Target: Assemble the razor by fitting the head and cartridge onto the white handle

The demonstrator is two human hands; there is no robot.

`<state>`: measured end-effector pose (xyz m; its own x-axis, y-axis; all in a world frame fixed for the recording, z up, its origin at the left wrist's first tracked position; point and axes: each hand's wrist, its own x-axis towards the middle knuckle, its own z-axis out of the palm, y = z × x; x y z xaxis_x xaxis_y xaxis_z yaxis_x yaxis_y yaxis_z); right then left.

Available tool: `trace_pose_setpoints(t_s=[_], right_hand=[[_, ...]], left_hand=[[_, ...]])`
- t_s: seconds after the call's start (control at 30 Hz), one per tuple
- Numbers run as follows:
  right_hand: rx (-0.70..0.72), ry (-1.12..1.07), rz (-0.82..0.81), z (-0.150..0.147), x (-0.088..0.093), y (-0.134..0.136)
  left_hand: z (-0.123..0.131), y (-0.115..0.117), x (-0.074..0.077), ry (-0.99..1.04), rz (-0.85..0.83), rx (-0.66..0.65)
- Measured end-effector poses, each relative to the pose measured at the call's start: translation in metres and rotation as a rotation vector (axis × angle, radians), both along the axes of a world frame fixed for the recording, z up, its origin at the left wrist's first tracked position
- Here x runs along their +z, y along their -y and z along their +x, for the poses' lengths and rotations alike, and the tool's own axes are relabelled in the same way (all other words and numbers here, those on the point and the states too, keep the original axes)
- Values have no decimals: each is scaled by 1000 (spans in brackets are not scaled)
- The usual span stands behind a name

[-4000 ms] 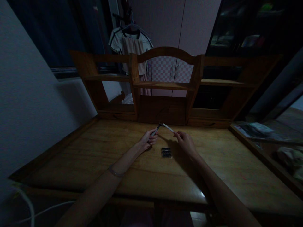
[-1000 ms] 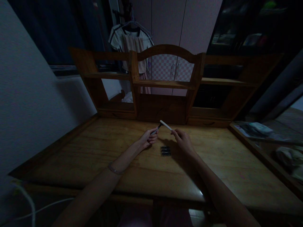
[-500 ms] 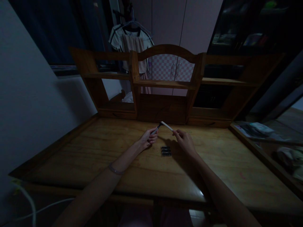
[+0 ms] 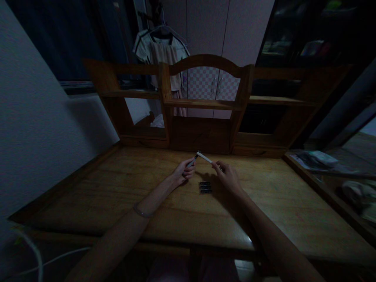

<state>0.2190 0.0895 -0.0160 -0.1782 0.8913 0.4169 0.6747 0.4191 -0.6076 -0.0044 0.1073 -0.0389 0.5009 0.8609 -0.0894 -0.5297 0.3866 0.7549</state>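
Note:
My left hand (image 4: 182, 172) is closed round a thin grey handle (image 4: 194, 159) that points up and to the right. Pinched in my right hand (image 4: 226, 177) is a slim white piece (image 4: 205, 158), whose far end meets the tip of the handle above the desk. The room is dim, so I cannot make out how the two parts join. A small dark pack (image 4: 205, 187) with ribbed rows lies flat on the wooden desk (image 4: 117, 196), just below and between my hands. A thin bracelet sits on my left wrist.
A wooden hutch (image 4: 205, 103) with open shelves stands along the desk's back edge. Clothes on a hanger (image 4: 164, 51) hang behind it. Papers and clutter (image 4: 317, 158) lie on a side surface at the right. A white cable (image 4: 35, 254) runs at the lower left.
Both hands keep their grip and stay almost in place. The white piece has dipped slightly and its end sits closer to the handle's tip.

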Motion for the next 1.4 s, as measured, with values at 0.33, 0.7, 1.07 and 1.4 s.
trace_pose_setpoints(t_s=[0.33, 0.7, 1.07, 1.4], right_hand=[[-34, 6, 59, 3, 2, 1], [-31, -5, 140, 0, 3, 2], [-36, 40, 126, -5, 2, 5], [-25, -41, 149, -3, 4, 5]], left_hand=[[-5, -2, 2, 42, -1, 32], [-2, -1, -1, 26, -11, -45], [4, 5, 5, -63, 18, -50], [5, 4, 4, -180, 44, 90]])
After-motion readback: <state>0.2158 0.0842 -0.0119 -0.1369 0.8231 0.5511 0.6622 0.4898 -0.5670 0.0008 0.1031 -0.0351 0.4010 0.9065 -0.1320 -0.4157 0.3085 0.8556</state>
